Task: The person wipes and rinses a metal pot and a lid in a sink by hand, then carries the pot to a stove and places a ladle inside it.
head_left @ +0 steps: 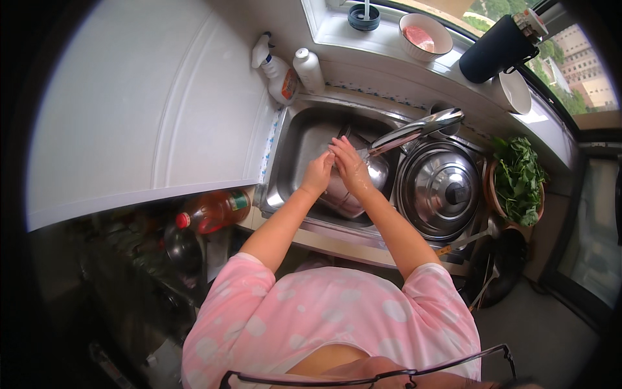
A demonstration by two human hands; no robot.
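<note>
Over the metal sink (pixel 289 155), my left hand (pixel 317 171) and my right hand (pixel 350 165) press against each other beside the faucet (pixel 418 131). The right hand looks wet, its fingers stretched across the left hand's fingertips. Most of the left fingers are hidden there, so their grip does not show. Below the hands lies a shiny metal bowl or basin (pixel 338 202), partly covered by my wrists. A dark, narrow thing (pixel 346 131) sticks up just beyond my fingers; its kind is unclear.
A lidded pot (pixel 441 188) stands right of the sink, with leafy greens (pixel 520 185) in a bowl beyond. A spray bottle (pixel 280 78) and a white bottle (pixel 310 70) stand behind. The sill holds a bowl of meat (pixel 419 39) and a dark flask (pixel 497 50).
</note>
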